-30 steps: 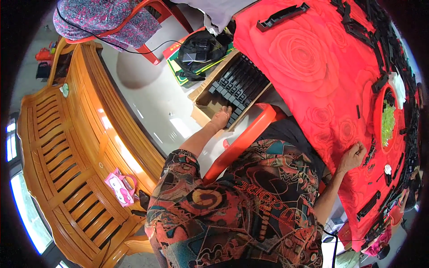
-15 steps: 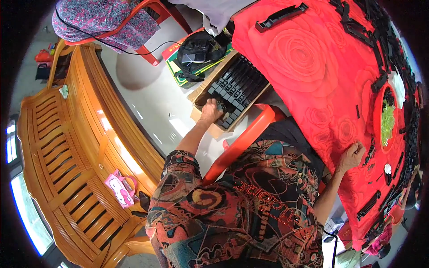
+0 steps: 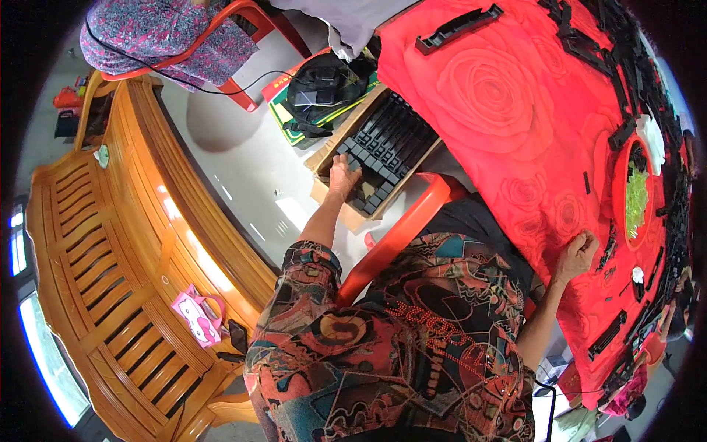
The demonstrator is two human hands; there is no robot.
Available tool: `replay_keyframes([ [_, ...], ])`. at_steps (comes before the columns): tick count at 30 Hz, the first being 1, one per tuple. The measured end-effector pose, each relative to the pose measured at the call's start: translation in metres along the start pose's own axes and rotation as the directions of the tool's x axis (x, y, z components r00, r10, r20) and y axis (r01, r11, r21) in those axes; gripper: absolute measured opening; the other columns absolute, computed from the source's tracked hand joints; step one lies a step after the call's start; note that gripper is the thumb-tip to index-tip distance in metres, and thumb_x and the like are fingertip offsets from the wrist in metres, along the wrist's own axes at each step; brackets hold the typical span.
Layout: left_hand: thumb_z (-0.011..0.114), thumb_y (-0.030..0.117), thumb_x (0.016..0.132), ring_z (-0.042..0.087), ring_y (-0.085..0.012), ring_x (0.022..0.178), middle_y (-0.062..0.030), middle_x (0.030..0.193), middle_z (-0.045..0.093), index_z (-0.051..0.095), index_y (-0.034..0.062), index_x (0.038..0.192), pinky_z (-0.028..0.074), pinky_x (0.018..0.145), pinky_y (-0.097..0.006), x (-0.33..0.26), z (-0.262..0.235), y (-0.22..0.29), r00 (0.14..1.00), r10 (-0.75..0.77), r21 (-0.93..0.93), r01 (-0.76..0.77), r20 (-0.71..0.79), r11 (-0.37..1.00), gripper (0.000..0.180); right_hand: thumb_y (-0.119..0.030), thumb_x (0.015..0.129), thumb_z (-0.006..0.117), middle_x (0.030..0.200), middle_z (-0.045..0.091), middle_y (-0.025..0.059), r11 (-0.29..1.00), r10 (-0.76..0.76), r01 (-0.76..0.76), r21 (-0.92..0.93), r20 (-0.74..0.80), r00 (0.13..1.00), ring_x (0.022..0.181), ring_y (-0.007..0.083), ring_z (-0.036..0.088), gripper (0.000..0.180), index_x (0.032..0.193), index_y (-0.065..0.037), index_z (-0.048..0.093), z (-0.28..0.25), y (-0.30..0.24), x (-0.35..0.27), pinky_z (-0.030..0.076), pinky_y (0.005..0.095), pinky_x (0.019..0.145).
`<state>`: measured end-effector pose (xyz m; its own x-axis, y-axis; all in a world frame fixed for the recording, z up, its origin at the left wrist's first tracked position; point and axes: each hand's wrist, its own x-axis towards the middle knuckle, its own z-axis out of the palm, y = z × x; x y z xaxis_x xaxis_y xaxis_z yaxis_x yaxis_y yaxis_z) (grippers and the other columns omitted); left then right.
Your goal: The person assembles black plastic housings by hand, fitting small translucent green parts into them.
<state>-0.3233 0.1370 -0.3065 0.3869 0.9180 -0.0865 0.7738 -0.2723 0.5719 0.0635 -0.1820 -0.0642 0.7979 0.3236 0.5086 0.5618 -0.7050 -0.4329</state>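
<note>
My left hand (image 3: pixel 344 179) reaches down into an open cardboard box (image 3: pixel 322 193) on the floor. Its fingers are bent against the near end of a row of black plastic parts (image 3: pixel 386 135), packed tightly side by side with blocky dark grey ends. My right hand (image 3: pixel 577 258) rests at the edge of the red rose-patterned tablecloth (image 3: pixel 493 96), fingers curled together. Whether anything sits inside those fingers is hidden. Small black bits (image 3: pixel 607 250) lie just right of that hand.
A red plastic chair (image 3: pixel 398 225) stands between me and the box. Left is a wooden bench (image 3: pixel 125 295) with a pink bag (image 3: pixel 197 318). A black bag (image 3: pixel 320 92) lies beyond the box. On the table are a red basin (image 3: pixel 618 191) and a long black part (image 3: pixel 458 29).
My left hand has shifted slightly back and left over the near end of the row in the box. My right hand stays at the table edge. The view has shifted a little.
</note>
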Motion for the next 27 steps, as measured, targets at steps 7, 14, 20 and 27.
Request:
replay_keyframes([
  [7, 0.065, 0.014, 0.068, 0.051, -0.0408, 0.088, -0.0231, 0.097, 0.048, 0.04, -0.0005, 0.112, 0.045, 0.074, -0.045, -0.008, -0.002, 0.008, 0.999, -0.012, -0.056, 0.01, -0.033, 0.998, 0.053, -0.015, 0.085, 0.049, 0.085, 0.061, 0.0156, 0.998, -0.053, 0.053, -0.039, 0.008, 0.999, 0.077, 0.0268, 0.06, 0.017, 0.093, -0.001, 0.054, 0.0, -0.007, 0.001, 0.048, 0.0331, 0.067],
  [14, 0.065, 0.01, 0.069, 0.051, -0.0438, 0.089, -0.0259, 0.102, 0.046, 0.031, -0.003, 0.11, 0.044, 0.075, -0.046, -0.007, 0.009, 0.024, 0.963, -0.168, -0.131, 0.143, -0.212, 0.981, 0.055, -0.015, 0.085, 0.049, 0.084, 0.062, 0.015, 0.994, -0.079, 0.079, -0.074, 0.005, 0.997, 0.076, 0.0265, 0.06, 0.017, 0.093, -0.001, 0.054, 0.001, -0.005, 0.001, 0.047, 0.0338, 0.065],
  [20, 0.072, 0.018, 0.066, 0.055, -0.0387, 0.08, -0.0229, 0.089, 0.055, 0.037, -0.0064, 0.102, 0.044, 0.072, -0.041, 0.001, 0.033, 0.001, 0.867, -0.495, -0.252, 0.466, -0.062, 0.848, 0.056, -0.015, 0.084, 0.05, 0.083, 0.062, 0.0146, 0.996, -0.058, 0.058, -0.062, 0.001, 0.998, 0.074, 0.0259, 0.061, 0.017, 0.092, -0.001, 0.055, 0.0, -0.008, 0.0, 0.047, 0.0329, 0.064],
  [27, 0.07, 0.007, 0.062, 0.057, -0.0223, 0.07, -0.0128, 0.081, 0.057, 0.049, -0.0049, 0.085, 0.047, 0.061, -0.034, 0.015, 0.036, -0.009, 0.718, -0.536, -0.723, 0.64, 0.444, 0.258, 0.033, -0.015, 0.085, 0.049, 0.083, 0.062, 0.0144, 0.995, -0.065, 0.065, -0.077, -0.003, 0.998, 0.074, 0.0254, 0.06, 0.016, 0.092, -0.002, 0.054, 0.001, 0.0, 0.0, 0.047, 0.0326, 0.064],
])
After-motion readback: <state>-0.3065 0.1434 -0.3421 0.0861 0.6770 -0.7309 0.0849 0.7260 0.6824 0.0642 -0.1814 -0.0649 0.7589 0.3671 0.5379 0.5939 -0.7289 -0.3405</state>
